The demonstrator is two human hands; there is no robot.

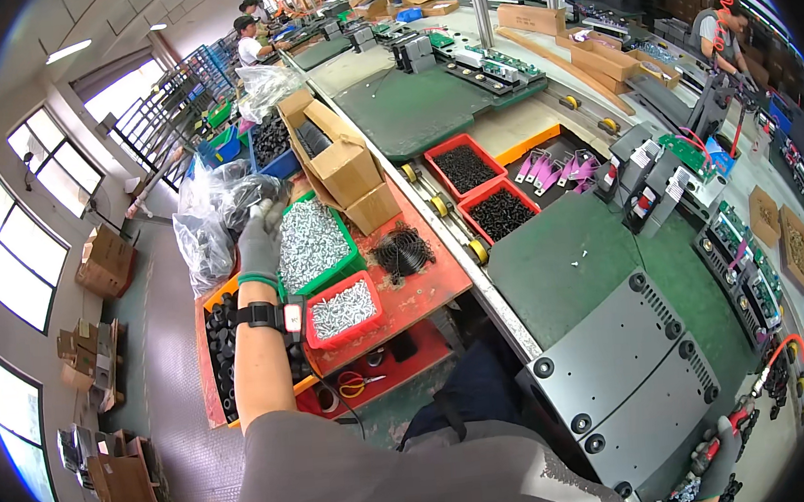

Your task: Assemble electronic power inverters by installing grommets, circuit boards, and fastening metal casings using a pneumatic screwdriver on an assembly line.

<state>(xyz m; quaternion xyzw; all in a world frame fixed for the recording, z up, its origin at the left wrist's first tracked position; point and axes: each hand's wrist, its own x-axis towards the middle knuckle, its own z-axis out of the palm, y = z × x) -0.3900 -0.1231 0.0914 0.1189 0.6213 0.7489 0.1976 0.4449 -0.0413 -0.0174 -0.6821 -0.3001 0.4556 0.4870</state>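
My left hand (259,239), gloved, fingers loosely spread over green screw bin (314,242); should pinch few screws cleanly. Right hand (720,457) clamped on red-handled driver (738,421) beside grey chassis (620,380).

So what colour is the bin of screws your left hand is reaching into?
Green bin, seen in the head view.

Just beyond the left hand (260,243) stand open brown cartons (343,166), clear plastic bags (219,204) bulge just to its left, and more brown cartons (105,260) sit on the floor well left of it.
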